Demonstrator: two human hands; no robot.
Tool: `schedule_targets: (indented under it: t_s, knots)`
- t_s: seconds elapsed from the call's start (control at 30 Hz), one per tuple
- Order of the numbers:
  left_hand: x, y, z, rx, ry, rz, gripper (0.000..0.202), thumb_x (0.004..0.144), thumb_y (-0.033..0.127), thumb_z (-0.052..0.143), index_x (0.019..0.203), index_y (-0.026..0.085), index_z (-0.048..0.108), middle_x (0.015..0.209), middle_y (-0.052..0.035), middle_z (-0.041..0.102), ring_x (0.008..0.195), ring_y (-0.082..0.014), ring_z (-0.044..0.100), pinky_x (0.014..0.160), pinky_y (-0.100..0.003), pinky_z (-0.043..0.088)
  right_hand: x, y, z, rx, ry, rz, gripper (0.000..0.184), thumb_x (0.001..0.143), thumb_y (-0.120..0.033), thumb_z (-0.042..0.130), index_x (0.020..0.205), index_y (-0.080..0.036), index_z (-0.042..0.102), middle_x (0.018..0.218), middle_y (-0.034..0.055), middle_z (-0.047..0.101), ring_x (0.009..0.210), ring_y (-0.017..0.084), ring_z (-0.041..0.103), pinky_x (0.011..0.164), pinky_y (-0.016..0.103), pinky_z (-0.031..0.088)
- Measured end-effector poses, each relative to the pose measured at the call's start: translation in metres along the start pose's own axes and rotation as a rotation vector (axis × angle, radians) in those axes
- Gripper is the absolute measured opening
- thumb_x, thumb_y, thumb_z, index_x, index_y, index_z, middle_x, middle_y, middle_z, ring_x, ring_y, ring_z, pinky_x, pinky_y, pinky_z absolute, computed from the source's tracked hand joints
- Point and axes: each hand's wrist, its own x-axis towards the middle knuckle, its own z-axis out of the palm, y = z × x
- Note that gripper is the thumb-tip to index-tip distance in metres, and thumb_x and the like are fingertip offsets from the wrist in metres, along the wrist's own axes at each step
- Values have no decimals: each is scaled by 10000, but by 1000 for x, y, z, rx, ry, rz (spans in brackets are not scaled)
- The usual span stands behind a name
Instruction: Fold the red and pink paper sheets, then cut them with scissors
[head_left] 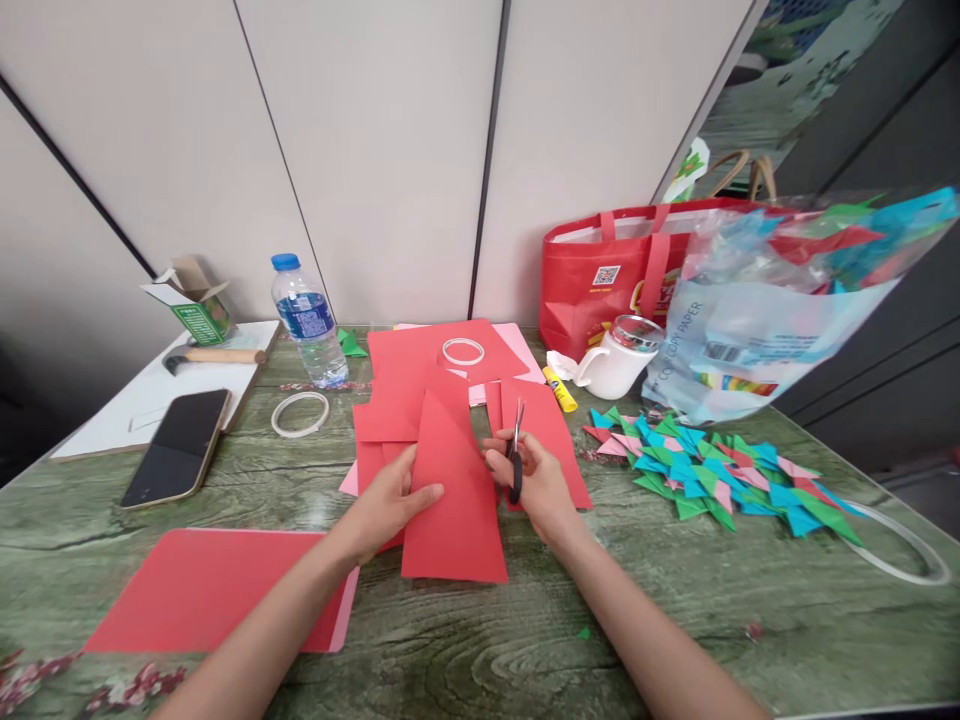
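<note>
My left hand (390, 503) grips the left edge of a red paper sheet (454, 500), lifted a little above the table. My right hand (536, 483) is closed on a pair of scissors (516, 452) with black handles, blades pointing up at the sheet's right edge. More red sheets (420, 375) lie spread behind, over a pink one.
A red paper stack (210, 590) lies front left. A phone (178, 445), a water bottle (307, 320), tape rings (300, 413), a glue stick (559, 389), a white mug (619, 362), a red bag (607, 280) and a plastic bag (772, 310) surround. Folded paper stars (712, 475) sit to the right.
</note>
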Motion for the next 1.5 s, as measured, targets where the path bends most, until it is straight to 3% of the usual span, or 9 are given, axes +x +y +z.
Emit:
schedule_targets:
  t_s: [0.17,0.3,0.57,0.63,0.77,1.0,1.27,1.33,1.5]
  knots:
    - [-1,7,0,62,116,159,584,735,339,613,1264,216,397,1250,-110,549,1053,-241,570,800,-328,509,0,0,1,-41,118,-101,437,555,-381,761,870,-200,518,991,66,598,969,207,553,779,323,470]
    - [-3,11,-4,147,117,210,581,745,360,597,1278,230,403,1219,-98,572,1027,-230,582,786,-309,508,-1,3,1,62,-33,-17,414,574,-373,755,845,-212,487,762,-14,574,681,142,561,591,252,459]
    - [3,0,-13,424,197,261,634,759,370,579,1330,190,369,660,37,641,484,-120,558,503,-248,488,2,-6,-6,-47,71,-323,300,612,-284,720,816,-221,510,907,28,552,922,182,521,705,261,441]
    - [6,-2,-21,523,312,322,522,777,365,549,1259,182,465,812,-21,684,556,-147,605,573,-291,517,5,-9,-10,-67,108,-355,291,613,-288,709,824,-223,518,892,29,561,903,183,527,691,268,445]
    - [17,-12,-47,1045,617,603,316,809,211,442,1075,148,600,1191,-137,580,1119,-269,519,960,-431,395,13,-16,-22,-92,198,-388,304,601,-286,706,838,-213,531,797,6,569,775,162,541,654,272,442]
    - [29,-30,-75,1575,486,634,574,762,-26,272,1317,89,358,1385,-184,374,1344,-268,117,1050,-550,202,35,-11,-62,-55,438,-213,397,572,-312,674,923,-183,541,664,-8,586,544,143,521,508,270,420]
    - [29,-24,-80,1615,308,639,545,783,-12,252,1304,78,385,1322,-172,466,1332,-234,186,1066,-490,230,42,-7,-73,-462,767,-448,324,634,-314,642,901,-161,542,858,62,585,772,190,551,710,335,437]
    - [29,-25,-81,1597,293,628,539,787,-3,257,1302,83,389,1322,-169,466,1320,-229,237,1063,-465,252,35,-11,-58,-285,616,-505,314,676,-343,638,912,-177,516,853,51,593,786,183,577,708,326,458]
    - [30,-30,-83,1592,351,602,563,782,-12,255,1313,123,385,1362,-151,422,1324,-249,228,1050,-491,258,20,-11,-24,118,182,-234,320,709,-389,647,918,-194,503,720,15,622,603,151,597,512,277,492]
